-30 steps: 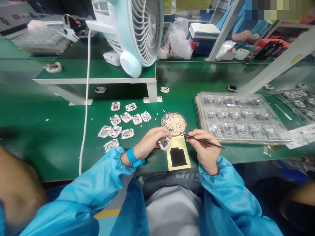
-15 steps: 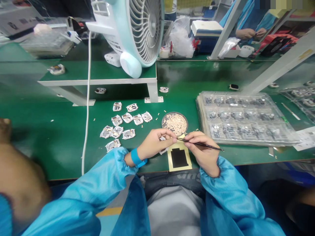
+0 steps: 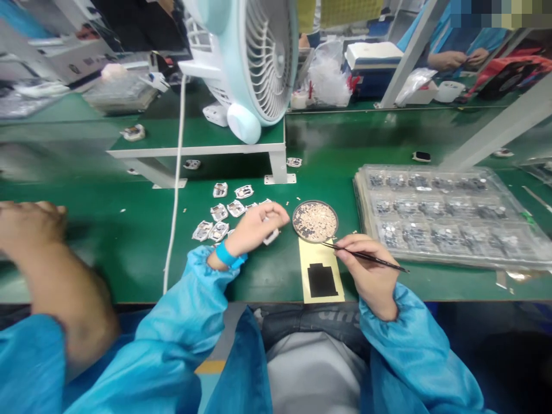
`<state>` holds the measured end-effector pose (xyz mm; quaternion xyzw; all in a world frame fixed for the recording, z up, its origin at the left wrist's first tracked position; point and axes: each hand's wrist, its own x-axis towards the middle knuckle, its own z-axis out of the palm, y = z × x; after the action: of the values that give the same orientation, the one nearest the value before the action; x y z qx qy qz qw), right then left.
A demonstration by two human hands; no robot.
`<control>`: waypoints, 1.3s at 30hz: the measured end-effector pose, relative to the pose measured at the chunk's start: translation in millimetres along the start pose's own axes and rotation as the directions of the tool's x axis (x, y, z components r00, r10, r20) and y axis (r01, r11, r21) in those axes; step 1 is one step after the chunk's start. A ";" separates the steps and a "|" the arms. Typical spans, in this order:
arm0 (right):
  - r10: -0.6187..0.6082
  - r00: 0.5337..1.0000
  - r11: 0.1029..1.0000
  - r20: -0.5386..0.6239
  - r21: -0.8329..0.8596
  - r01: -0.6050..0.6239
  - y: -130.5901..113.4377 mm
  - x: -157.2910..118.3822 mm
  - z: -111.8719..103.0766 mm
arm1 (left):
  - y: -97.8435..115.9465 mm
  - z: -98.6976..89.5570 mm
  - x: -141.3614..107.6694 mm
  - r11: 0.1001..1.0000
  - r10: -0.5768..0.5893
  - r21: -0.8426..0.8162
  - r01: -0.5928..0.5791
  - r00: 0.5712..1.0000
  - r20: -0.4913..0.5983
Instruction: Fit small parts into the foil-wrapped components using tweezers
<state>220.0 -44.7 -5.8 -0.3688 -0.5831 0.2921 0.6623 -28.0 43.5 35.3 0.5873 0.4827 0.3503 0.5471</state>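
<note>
My left hand (image 3: 261,223) is curled over a white watch case (image 3: 271,236) and grips it, with much of the case hidden under the fingers. My right hand (image 3: 368,270) pinches black tweezers (image 3: 379,260). Their tips point left over the top of a yellow sheet (image 3: 305,270), just below the round dish (image 3: 336,225). Small beige and dark pieces (image 3: 317,221) fill that dish. A black cut-out shape (image 3: 322,280) lies on the sheet. Whether the tweezers hold anything is too small to tell. Several open watch cases (image 3: 219,232) lie left of my left hand.
A stack of clear trays (image 3: 448,213) with parts stands at right. A fan (image 3: 267,63) sits on a raised shelf (image 3: 198,148), its white cable (image 3: 175,201) hanging in front. Another person's arm (image 3: 64,270) rests on the table at left.
My left hand has moved left, away from the tweezers' tips, and carries the watch case. My right hand still holds the tweezers. The neighbour's arm has come further in, and the view has shifted slightly.
</note>
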 end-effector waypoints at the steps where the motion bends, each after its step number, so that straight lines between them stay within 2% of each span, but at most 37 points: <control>1: -0.007 1.000 1.000 -0.005 -0.009 0.007 0.1 -0.2 0.2 | -0.7 -13.4 7.3 1.000 0.002 -0.023 -0.005 0.993 -0.115; 2: -0.011 1.000 1.000 -0.011 -0.018 0.011 0.2 -0.4 0.4 | -2.0 -27.0 14.3 0.998 -0.007 -0.063 -0.009 0.967 -0.253; 4: -0.009 1.000 0.999 -0.026 -0.031 0.008 0.6 -0.8 1.0 | -5.9 -51.1 25.1 0.983 -0.039 -0.176 -0.048 0.888 -0.459; 6: 0.004 1.000 0.999 -0.031 -0.035 -0.006 1.0 -1.3 1.3 | -9.4 -66.1 30.1 0.960 -0.073 -0.262 -0.096 0.819 -0.569; 7: 0.009 1.000 0.999 -0.029 -0.037 -0.010 1.2 -1.6 1.2 | -10.4 -69.3 30.6 0.948 -0.093 -0.300 -0.105 0.810 -0.579; 8: 0.011 1.000 0.999 -0.027 -0.037 -0.012 1.4 -2.0 1.0 | -10.8 -69.6 30.2 0.936 -0.116 -0.338 -0.099 0.820 -0.560; 10: 0.019 1.000 0.999 -0.022 -0.031 -0.020 2.1 -2.9 0.2 | -10.1 -62.9 27.7 0.913 -0.147 -0.403 -0.066 0.867 -0.476; 13: 0.038 0.999 0.999 -0.018 -0.009 -0.039 3.5 -4.0 -0.8 | -8.7 -42.0 22.4 0.902 -0.146 -0.431 -0.029 0.918 -0.368; 15: 0.053 0.998 0.999 -0.019 -0.001 -0.053 3.8 -4.2 -0.8 | -9.9 -25.7 18.5 0.931 -0.097 -0.363 -0.022 0.948 -0.304; 18: 0.069 0.997 0.998 -0.026 -0.002 -0.069 3.0 -3.4 0.1 | -15.0 -4.5 12.2 0.965 0.016 -0.256 -0.047 0.992 -0.123; 21: 0.082 0.997 0.997 -0.013 0.010 -0.082 2.7 -2.4 1.0 | -20.5 8.5 6.9 0.966 0.069 -0.249 -0.067 0.998 -0.001; 26: 0.122 0.993 0.990 0.011 0.075 -0.122 4.8 -2.3 1.9 | -25.4 22.0 0.8 0.976 0.136 -0.174 -0.134 0.991 -0.001; 30: 0.131 0.989 0.982 0.070 0.125 -0.139 2.9 -2.4 2.6 | -27.2 41.2 -9.1 0.972 0.171 -0.170 -0.164 0.985 0.026; 34: 0.058 0.995 0.994 0.083 0.093 -0.065 0.2 -1.7 0.9 | -25.2 55.9 -17.7 0.985 0.139 -0.114 -0.132 0.989 0.056; 39: 0.004 0.996 1.000 0.088 0.014 -0.006 -1.0 -0.9 -0.6 | -22.0 57.0 -18.0 0.986 0.082 -0.150 -0.074 0.996 0.046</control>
<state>220.4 -46.0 -5.5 -0.3523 -0.6086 0.3140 0.6379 16.3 7.6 6.9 0.5723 0.4177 0.3909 0.5875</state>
